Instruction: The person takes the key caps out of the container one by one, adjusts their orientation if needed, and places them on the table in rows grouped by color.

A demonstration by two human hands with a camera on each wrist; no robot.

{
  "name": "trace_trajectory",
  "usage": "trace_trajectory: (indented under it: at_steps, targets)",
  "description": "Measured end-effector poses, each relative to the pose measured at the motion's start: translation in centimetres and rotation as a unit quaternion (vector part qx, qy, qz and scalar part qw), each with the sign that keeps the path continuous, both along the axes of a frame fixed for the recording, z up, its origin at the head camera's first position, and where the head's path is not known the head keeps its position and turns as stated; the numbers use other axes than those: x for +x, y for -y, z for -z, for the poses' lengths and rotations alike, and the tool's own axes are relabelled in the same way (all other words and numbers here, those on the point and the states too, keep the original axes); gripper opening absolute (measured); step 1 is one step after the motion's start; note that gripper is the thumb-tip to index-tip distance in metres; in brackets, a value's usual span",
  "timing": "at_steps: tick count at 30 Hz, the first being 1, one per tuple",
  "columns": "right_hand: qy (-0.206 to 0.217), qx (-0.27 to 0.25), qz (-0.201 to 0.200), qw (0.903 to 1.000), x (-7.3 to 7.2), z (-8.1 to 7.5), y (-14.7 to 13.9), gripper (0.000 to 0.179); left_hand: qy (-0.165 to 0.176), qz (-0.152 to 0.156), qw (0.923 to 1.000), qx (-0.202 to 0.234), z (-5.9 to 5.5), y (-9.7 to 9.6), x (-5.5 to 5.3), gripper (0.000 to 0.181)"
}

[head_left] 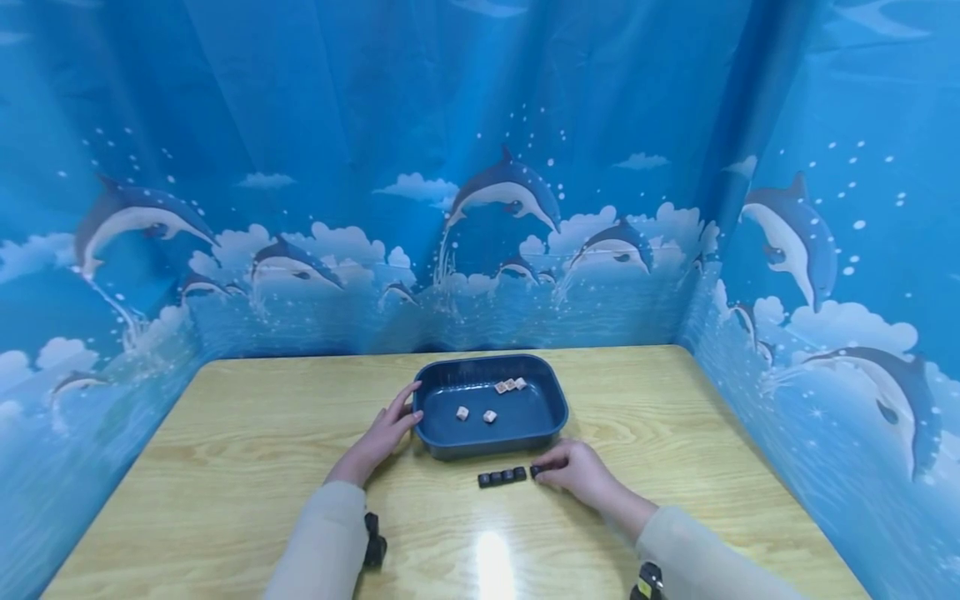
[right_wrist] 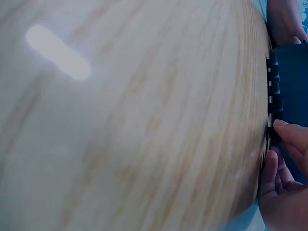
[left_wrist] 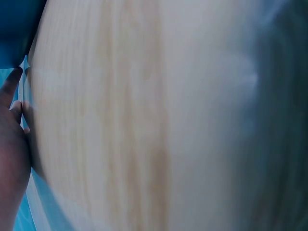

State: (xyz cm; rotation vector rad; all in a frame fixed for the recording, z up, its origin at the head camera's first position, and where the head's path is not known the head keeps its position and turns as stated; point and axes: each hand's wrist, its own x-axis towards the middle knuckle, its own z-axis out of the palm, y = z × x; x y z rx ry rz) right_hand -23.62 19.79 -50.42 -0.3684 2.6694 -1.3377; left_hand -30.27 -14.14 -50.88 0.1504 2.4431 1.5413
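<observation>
Between thumb and fingers of my right hand (head_left: 573, 471) is a small black cube (head_left: 536, 471), down at the table surface. It stands just right of a short row of similar black cubes (head_left: 502, 477), a small gap between them in the head view. My left hand (head_left: 386, 433) rests against the left side of a dark blue tray (head_left: 487, 447), its fingers extended along the rim. Several small white cubes (head_left: 490, 416) with faint marks lie inside the tray. In the right wrist view my right hand (right_wrist: 286, 178) partly hides the pinched black cube (right_wrist: 274, 136).
The wood-grain table (head_left: 247, 433) stretches to both sides of the tray. A blue curtain (head_left: 337, 150) printed with dolphins stands behind and beside it. A bright light reflection lies on the near part of the table.
</observation>
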Motion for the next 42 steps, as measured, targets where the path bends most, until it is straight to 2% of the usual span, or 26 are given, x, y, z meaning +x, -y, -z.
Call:
trace_trajectory:
  at_steps: [8,20,42]
  targets:
    - [0.000,0.023,0.004,0.9997,-0.2,0.0,0.5,0.019,0.001,-0.004,1.0000,-0.005,0.1,0.0,0.0,0.059]
    - [0.013,0.014,0.021,0.9996,-0.2,-0.1,0.9,0.019,-0.003,0.002,1.0000,-0.005,0.0,0.1,0.0,0.058]
    - [0.020,0.001,0.021,0.9996,-0.2,0.0,1.2,0.019,-0.005,0.003,1.0000,-0.002,0.1,0.1,0.0,0.059]
